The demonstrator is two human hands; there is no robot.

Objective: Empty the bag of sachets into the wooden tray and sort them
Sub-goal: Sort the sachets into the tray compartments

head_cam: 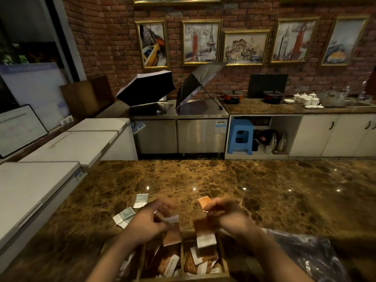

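Blurrily, left hand [151,218] pinching orange sachet [172,234], right hand [227,215] pinching another [204,203], print unreadable

café-style kitchen: marble counter [223,180], steel fridge unit [179,135], stacked teacups [307,99], pots [233,96].

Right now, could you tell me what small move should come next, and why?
Probably lower the orange sachet in the right hand into the wooden tray: orange sachets already fill its compartments, while the green ones lie apart on the counter.
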